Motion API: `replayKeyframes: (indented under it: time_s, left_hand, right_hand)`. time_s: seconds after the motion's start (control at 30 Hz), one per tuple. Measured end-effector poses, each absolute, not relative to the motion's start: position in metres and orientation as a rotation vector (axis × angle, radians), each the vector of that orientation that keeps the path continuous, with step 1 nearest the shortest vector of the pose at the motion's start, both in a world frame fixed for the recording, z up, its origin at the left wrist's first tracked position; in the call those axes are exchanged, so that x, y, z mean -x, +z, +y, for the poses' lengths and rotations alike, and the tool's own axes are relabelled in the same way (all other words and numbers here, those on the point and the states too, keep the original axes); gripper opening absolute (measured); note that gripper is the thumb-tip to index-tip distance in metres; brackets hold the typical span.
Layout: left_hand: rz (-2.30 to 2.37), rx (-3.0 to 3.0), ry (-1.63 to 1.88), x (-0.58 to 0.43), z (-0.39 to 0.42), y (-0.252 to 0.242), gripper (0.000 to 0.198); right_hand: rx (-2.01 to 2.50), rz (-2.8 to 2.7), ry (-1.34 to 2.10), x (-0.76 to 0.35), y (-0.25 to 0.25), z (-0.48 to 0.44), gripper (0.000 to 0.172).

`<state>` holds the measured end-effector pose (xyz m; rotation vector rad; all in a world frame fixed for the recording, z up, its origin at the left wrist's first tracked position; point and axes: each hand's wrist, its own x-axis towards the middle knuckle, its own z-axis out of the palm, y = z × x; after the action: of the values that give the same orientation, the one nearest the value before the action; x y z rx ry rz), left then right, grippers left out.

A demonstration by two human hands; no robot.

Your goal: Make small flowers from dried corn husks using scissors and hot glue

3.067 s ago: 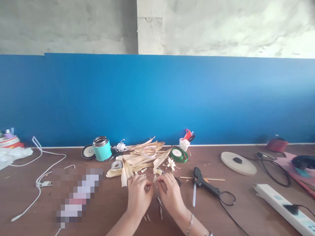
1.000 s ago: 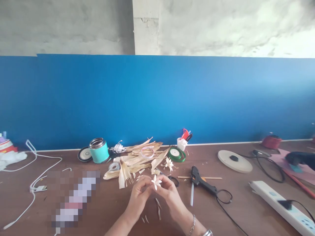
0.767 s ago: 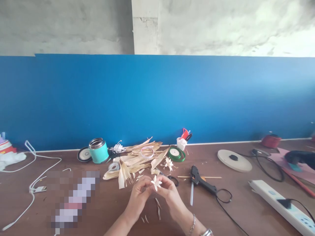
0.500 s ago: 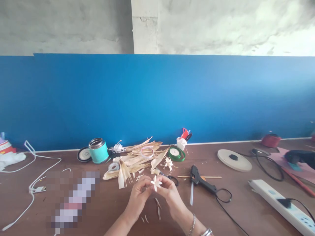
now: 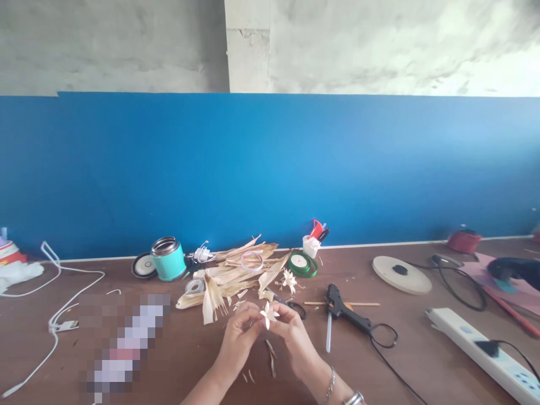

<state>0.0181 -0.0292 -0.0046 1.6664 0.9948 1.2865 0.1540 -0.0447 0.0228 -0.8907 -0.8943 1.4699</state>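
My left hand [image 5: 239, 337] and my right hand [image 5: 294, 333] meet above the brown table [image 5: 422, 360], fingertips pinched together on a small pale husk flower [image 5: 267, 313] with pointed petals. Just beyond lies a heap of dry corn husk strips [image 5: 236, 273]. A second finished husk flower [image 5: 289, 279] rests on the table behind my right hand. Small husk trimmings [image 5: 270, 360] lie under my wrists. Black-handled scissors [image 5: 291, 305] lie partly hidden behind my right fingers.
A black glue gun [image 5: 346, 314] with its cord lies to the right, by a thin wooden stick [image 5: 363, 304]. Green ribbon spool [image 5: 301, 264], teal jar [image 5: 167, 258], tape rolls, a pen cup [image 5: 313, 243], a white disc [image 5: 401, 275], a power strip [image 5: 481, 347] and white cables [image 5: 59, 304] surround the spot.
Three seconds ago my hands were low on the table among the husks; they have since lifted the small flower. Over the last second they barely move, only the fingers shift on it.
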Motion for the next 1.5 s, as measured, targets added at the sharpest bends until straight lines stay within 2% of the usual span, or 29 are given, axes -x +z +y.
replayKeyframes:
  time_s: [0.53, 0.73, 1.03, 1.27, 1.5]
  left_hand:
    - [0.961, -1.624, 1.285, -0.018, -0.029, -0.007, 0.020]
    - [0.992, -1.600, 1.345, -0.016, -0.027, -0.008, 0.019]
    - [1.021, -1.371, 1.305, -0.018, -0.028, 0.000, 0.023]
    - [1.139, -1.082, 1.379, -0.019, -0.029, 0.001, 0.026]
    - [1.096, -0.992, 1.381, -0.016, -0.025, -0.001, 0.028]
  right_hand:
    - [0.855, -0.894, 1.497, -0.155, 0.021, -0.044, 0.020]
    - [0.775, -0.932, 1.544, -0.158, 0.017, -0.044, 0.040]
    - [0.788, -0.970, 1.530, -0.161, 0.010, -0.038, 0.036]
    - [0.915, -0.918, 1.395, -0.166, 0.011, -0.038, 0.023]
    - [1.046, -0.868, 1.314, -0.168, 0.011, -0.034, 0.030]
